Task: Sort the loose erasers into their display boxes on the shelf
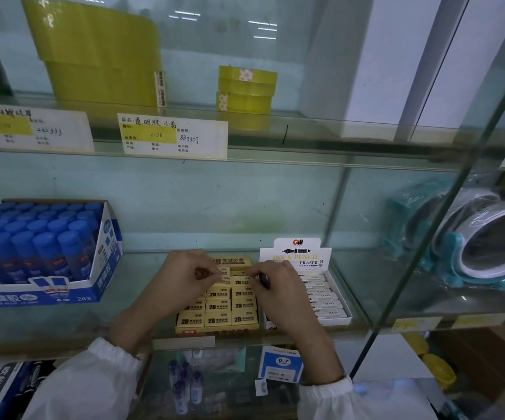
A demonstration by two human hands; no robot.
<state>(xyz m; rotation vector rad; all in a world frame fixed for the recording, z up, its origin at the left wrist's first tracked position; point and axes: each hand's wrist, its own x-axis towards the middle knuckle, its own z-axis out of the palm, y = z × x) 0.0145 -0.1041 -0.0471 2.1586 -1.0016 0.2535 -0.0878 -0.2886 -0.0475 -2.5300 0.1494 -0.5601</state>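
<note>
2B erasers (216, 319) fill a yellow display box (214, 331) three across, directly under both hands. Each lies flat, print up, with its long axis running left to right. The left hand (184, 277) has curled fingers whose tips meet one slightly tilted eraser (224, 282); whether it is gripped cannot be told. The right hand (278, 294) curls round one small dark item (264, 280). Just right of that hand, a white display box (340, 321) holds a single file of white-sleeved erasers (323, 304), at least six showing, also lying crosswise. Left of the left hand is one box of blue-capped glue sticks (63, 295).
</note>
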